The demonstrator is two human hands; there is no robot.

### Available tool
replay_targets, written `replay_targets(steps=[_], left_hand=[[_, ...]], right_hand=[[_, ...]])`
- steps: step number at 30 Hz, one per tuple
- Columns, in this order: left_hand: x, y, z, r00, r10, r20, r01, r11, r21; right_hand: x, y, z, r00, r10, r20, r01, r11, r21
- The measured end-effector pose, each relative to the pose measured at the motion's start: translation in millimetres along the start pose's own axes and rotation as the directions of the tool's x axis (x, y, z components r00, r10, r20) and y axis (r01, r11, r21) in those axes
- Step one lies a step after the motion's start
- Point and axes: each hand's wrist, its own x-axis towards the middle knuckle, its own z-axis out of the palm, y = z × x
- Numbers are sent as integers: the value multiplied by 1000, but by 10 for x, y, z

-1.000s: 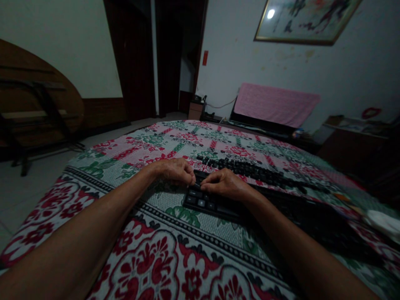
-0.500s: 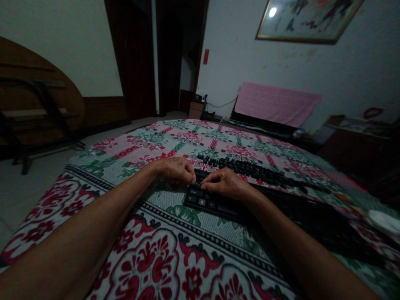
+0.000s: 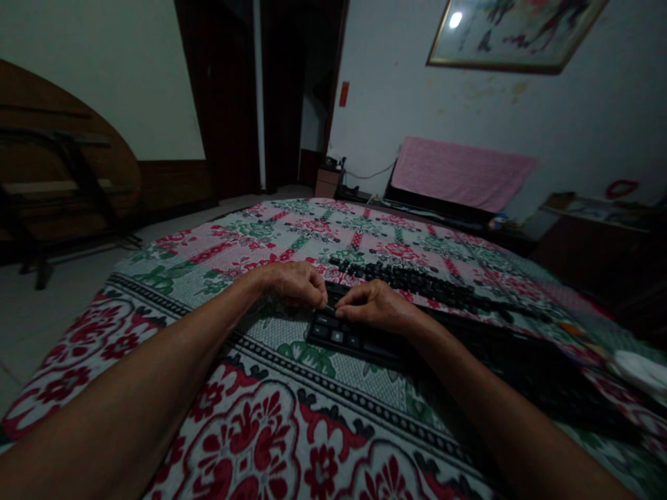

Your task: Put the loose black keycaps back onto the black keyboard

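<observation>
A black keyboard (image 3: 326, 340) lies on the patterned cloth, a few keycaps fitted at its left end. Over that end, both hands are close together. My left hand (image 3: 299, 283) is closed, thumb and fingertips pinched at the keyboard's upper left. My right hand (image 3: 376, 304) is also pinched, its fingertips just to the right of the left ones and low over the keys. A thin, pale sliver shows between the two sets of fingertips; its kind is too small to tell. The right hand and forearm hide part of the keyboard.
Many loose black keycaps (image 3: 417, 279) lie in a band behind the keyboard. A dark flat panel (image 3: 542, 375) rests to the right, near a white object (image 3: 640, 371). A flowered cloth (image 3: 244, 430) covers the surface. A folded round table (image 3: 67, 153) leans at the left wall.
</observation>
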Motion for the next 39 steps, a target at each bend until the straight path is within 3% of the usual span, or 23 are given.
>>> replay_targets(steps=[25, 32, 39], left_hand=[[22, -27, -1, 1000, -15, -26, 13, 998, -54], [38, -26, -4, 999, -47, -22, 45, 996, -79], [56, -63, -12, 999, -49, -13, 47, 994, -101]], right_hand=[[6, -50, 28, 998, 61, -18, -62, 995, -75], [6, -106, 26, 988, 154, -34, -155, 987, -46], [10, -65, 14, 991, 132, 20, -132, 991, 9]])
